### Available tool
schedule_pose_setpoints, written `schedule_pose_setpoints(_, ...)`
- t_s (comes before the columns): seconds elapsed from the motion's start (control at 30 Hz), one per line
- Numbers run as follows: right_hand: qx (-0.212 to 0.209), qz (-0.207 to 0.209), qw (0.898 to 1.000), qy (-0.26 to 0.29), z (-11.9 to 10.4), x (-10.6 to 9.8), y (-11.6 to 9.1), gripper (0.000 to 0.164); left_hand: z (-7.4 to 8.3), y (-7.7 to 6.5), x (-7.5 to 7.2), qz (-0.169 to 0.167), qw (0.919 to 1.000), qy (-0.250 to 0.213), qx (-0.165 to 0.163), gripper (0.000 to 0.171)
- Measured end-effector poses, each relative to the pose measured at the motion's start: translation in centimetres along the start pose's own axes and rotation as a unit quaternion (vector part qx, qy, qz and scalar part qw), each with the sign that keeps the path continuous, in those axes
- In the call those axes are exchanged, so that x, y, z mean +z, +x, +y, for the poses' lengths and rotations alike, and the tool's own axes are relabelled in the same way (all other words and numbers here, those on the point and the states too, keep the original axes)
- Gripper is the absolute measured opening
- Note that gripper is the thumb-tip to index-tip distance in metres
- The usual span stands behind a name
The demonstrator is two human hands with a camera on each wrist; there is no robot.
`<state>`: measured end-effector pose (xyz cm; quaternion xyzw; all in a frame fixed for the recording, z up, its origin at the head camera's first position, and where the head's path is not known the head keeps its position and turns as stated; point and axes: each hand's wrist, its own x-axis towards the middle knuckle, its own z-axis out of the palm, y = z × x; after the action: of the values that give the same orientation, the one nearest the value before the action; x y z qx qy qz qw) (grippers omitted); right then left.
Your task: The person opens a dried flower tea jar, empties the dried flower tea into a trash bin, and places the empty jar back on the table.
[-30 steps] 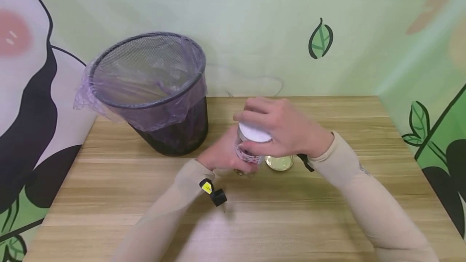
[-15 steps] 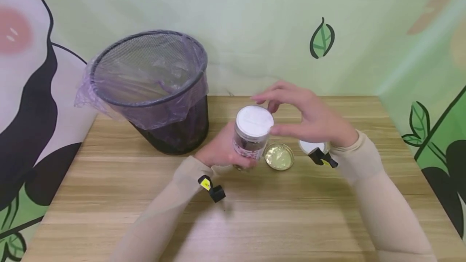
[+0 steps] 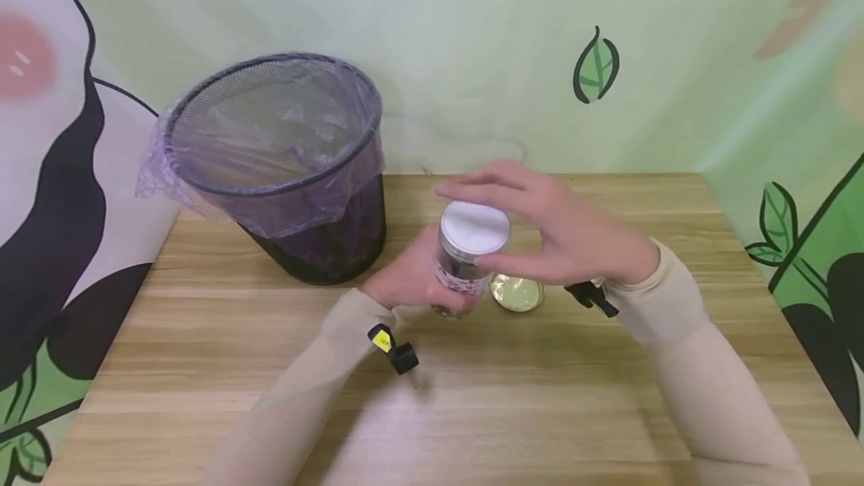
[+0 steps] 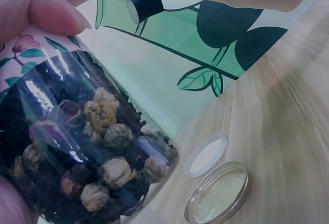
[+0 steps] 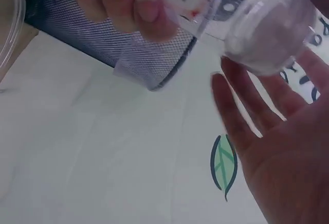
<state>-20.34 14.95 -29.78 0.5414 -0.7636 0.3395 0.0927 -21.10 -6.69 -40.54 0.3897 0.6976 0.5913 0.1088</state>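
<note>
My left hand [image 3: 408, 272] grips a clear jar [image 3: 460, 268] by its patterned label. Dark loose tea with dried flower buds [image 4: 103, 136] fills the part of it seen in the left wrist view. A flat white round top [image 3: 475, 228] with a clear rim faces up at the head camera. My right hand [image 3: 560, 231] is spread around this top, thumb near its front edge and fingers past its back edge. In the right wrist view, those fingers [image 5: 277, 98] are extended beside the clear end of the jar.
A gold-rimmed round lid [image 3: 517, 292] lies on the wooden table [image 3: 540, 411], with a white disc [image 4: 206, 154] beside it in the left wrist view. A black mesh bin [image 3: 331, 238] lined with a purple bag [image 3: 283, 216] stands back left.
My right hand gripped the top a second ago, then came off to the right with fingers spread. Now it is back over the top. The left hand keeps its grip on the jar.
</note>
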Motion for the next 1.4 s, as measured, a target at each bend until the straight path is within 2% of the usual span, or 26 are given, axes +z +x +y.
schedule_pose_setpoints(0.07, 0.008, -0.007, 1.000, 0.026, 0.2, -0.4, -0.3, 0.077, 0.0, 0.1, 0.0, 0.003, 1.0000, 0.001, -0.002, 0.068)
schedule_pose_setpoints(0.13, 0.014, -0.002, 1.000, 0.018, 0.2, -0.6, -0.4, 0.078, 0.0, 0.1, -0.1, 0.005, 1.0000, 0.004, -0.007, 0.070)
schedule_pose_setpoints(0.27, 0.021, 0.013, 0.998, -0.051, 0.1, -0.2, -0.2, 0.077, -0.1, 0.2, 0.0, 0.001, 0.9998, 0.002, -0.017, 0.068)
schedule_pose_setpoints(0.37, 0.025, 0.007, 0.994, -0.104, -0.2, 0.2, -0.2, 0.077, -0.3, 0.2, 0.1, -0.004, 0.9998, 0.000, -0.019, 0.065)
schedule_pose_setpoints(0.47, 0.022, -0.004, 0.991, -0.129, -0.4, 0.5, -0.1, 0.073, -0.3, 0.2, 0.3, -0.008, 0.9997, 0.005, -0.023, 0.061)
schedule_pose_setpoints(0.6, 0.005, -0.017, 0.996, -0.084, -0.4, 0.4, -0.1, 0.067, -0.5, 0.0, 0.4, -0.009, 0.9996, 0.015, -0.022, 0.059)
schedule_pose_setpoints(0.73, 0.003, -0.028, 0.999, -0.032, -0.4, 0.0, -0.3, 0.078, -0.6, 0.1, 0.4, -0.009, 0.9997, 0.018, -0.012, 0.060)
schedule_pose_setpoints(0.83, 0.010, -0.026, 0.998, -0.055, -0.4, 0.1, -0.3, 0.082, -0.7, 0.2, 0.4, -0.010, 0.9997, 0.019, -0.010, 0.060)
schedule_pose_setpoints(0.93, 0.010, -0.021, 0.996, -0.086, -0.4, 0.2, -0.3, 0.074, -0.7, 0.2, 0.5, -0.015, 0.9997, 0.010, -0.017, 0.061)
schedule_pose_setpoints(1.0, 0.006, -0.021, 0.996, -0.084, -0.5, 0.2, -0.2, 0.068, -0.7, 0.2, 0.5, -0.023, 0.9995, -0.001, -0.021, 0.062)
schedule_pose_setpoints(1.27, -0.001, -0.028, 0.999, 0.020, -0.5, -0.7, -0.6, 0.056, -0.3, 0.2, 0.6, -0.054, 0.9979, -0.024, -0.028, 0.066)
schedule_pose_setpoints(1.4, 0.001, 0.001, 0.998, 0.058, -0.6, -1.4, -0.9, 0.058, -0.2, 0.2, 0.4, -0.069, 0.9968, -0.022, -0.035, 0.071)
